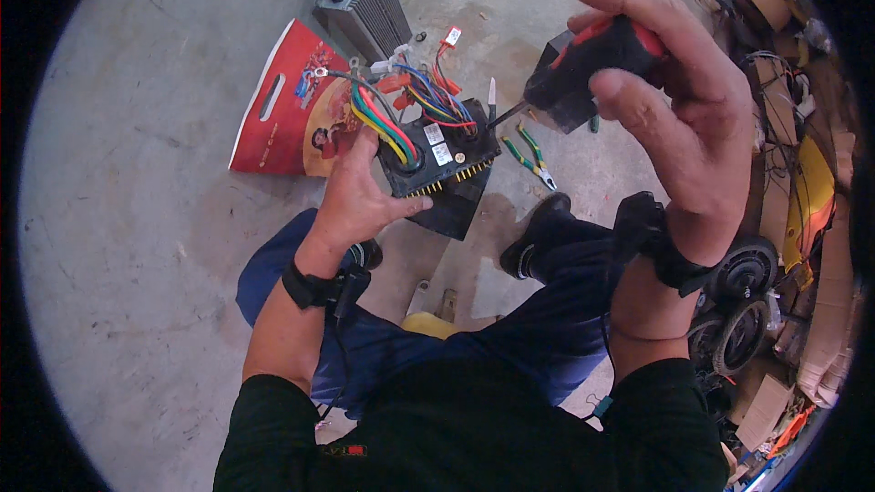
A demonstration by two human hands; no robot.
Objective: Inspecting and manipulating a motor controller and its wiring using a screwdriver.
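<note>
My left hand (pixel 351 193) grips a black motor controller box (pixel 421 157) by its left side, thumb along the near edge. Thick coloured wires (pixel 378 118) and a bundle of thinner wires (pixel 436 96) with connectors come out of its end plate, which also carries white labels. Above and to the right, my right hand (pixel 697 118) is closed around the red and black handle of a screwdriver (pixel 602 59). Its shaft slants down to the plate's right corner; whether the tip sits in a screw I cannot tell. A dark box (pixel 558 114) lies partly hidden behind the handle.
Pliers with green and yellow handles (pixel 531 159) and a knife (pixel 492 96) lie on the concrete floor. A red bag (pixel 283 128) is at left, beside a grey finned box (pixel 369 18) with wires. Cardboard (pixel 766 410) and black wheels (pixel 743 269) crowd the right side.
</note>
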